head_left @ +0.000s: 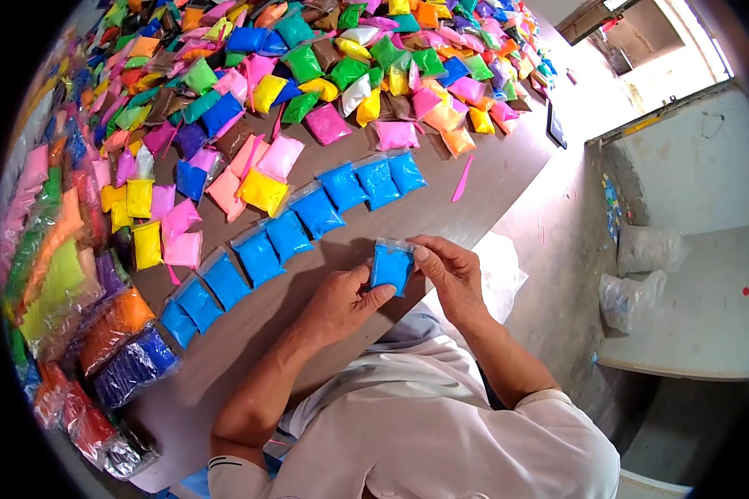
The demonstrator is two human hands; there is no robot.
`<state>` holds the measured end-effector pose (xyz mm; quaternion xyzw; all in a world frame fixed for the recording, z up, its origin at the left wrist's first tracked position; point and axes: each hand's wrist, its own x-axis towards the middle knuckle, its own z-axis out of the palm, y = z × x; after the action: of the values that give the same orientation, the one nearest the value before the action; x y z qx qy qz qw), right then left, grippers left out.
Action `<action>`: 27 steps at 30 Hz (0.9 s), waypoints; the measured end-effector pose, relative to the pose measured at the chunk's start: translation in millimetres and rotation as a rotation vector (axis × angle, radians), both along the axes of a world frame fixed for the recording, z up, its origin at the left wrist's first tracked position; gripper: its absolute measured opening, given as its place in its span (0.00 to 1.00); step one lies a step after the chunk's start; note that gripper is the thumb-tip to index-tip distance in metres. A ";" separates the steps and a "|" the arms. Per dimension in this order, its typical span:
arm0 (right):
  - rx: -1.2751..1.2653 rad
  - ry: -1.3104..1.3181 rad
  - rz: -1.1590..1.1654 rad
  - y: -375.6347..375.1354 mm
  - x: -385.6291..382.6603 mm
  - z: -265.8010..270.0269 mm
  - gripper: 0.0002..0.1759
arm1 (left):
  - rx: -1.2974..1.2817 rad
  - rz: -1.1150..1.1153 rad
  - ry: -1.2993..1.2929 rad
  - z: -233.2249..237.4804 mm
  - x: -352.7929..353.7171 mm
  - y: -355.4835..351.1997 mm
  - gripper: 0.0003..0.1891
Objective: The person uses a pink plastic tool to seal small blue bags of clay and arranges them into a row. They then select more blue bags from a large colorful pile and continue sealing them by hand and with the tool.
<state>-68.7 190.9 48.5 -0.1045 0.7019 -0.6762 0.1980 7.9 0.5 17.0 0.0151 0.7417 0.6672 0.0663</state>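
A small clear packet with blue filling (pixel 392 268) is held between my two hands near the table's front edge. My left hand (pixel 347 298) grips its left and lower side, the thumb pressed across its front. At its upper right corner, my right hand (pixel 447 270) pinches the clear top strip between thumb and fingers. Beyond my hands, several similar blue packets (pixel 314 212) lie in a curved row on the table (pixel 324 270). What the packets contain cannot be made out.
A large heap of colourful packets (pixel 308 66) covers the far part of the table. Bundled packets in clear wrap (pixel 133 366) line the left side. A pink plastic knife-like tool (pixel 463 179) and a dark phone (pixel 556 125) lie to the right. Plastic bags (pixel 632 299) stand beyond.
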 end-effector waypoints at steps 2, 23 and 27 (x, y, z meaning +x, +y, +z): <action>-0.037 0.010 0.016 3.6 -4.4 -0.7 0.15 | -0.001 -0.001 -0.022 1.0 0.1 -0.3 0.18; -0.056 -0.032 0.160 12.0 -5.1 -10.2 0.10 | -0.009 0.012 -0.016 -2.9 0.5 2.7 0.14; 0.082 0.102 0.052 33.0 -69.9 -10.5 0.11 | -0.046 -0.024 0.013 -3.1 -0.3 0.4 0.14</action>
<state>-138.6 223.9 38.0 -0.1486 0.7352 -0.6353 0.1837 7.5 0.9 13.9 0.0270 0.7571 0.6490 0.0697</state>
